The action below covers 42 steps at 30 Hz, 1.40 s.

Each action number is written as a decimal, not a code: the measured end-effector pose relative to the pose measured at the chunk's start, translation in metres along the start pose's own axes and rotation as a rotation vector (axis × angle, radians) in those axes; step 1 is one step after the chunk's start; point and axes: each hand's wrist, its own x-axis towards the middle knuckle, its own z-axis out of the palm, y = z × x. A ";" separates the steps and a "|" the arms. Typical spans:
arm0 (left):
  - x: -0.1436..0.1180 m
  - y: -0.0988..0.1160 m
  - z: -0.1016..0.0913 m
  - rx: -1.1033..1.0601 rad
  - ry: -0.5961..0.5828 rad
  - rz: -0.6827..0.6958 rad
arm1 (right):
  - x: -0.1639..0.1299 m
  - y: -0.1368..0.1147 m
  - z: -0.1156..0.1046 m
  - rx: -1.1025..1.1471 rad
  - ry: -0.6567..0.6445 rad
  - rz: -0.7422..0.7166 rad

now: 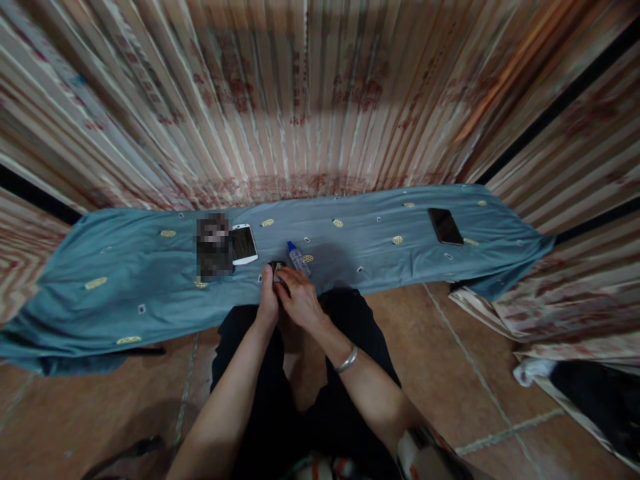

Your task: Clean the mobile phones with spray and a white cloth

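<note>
Both hands pinched on small dark object (pixel 277 271) at near edge of blue cloth (pixel 125 280): left hand (pixel 269 301) w/ thumb and fingers clamped, right hand (pixel 300 299) fingers closed over top. Prob. rigid, light, smooth-faced; best gripped by edges. Blue-capped bottle (pixel 298 258) just beside; white phone (pixel 244 244) near, black phone (pixel 445 226) well apart. Soft, wrinkled fabric.

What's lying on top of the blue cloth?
On the blue cloth: a white phone, a black phone, a small bottle. Both hands cover most of a small dark item.
</note>
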 end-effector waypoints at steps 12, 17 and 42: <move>-0.011 0.034 0.017 -0.101 0.069 -0.013 | -0.016 -0.004 -0.006 0.006 -0.024 -0.051; -0.017 0.037 0.020 -0.124 0.053 -0.021 | -0.010 0.001 -0.004 0.063 0.000 -0.011; 0.012 0.034 0.108 -0.121 -0.175 -0.231 | 0.026 0.043 -0.068 1.083 0.262 0.648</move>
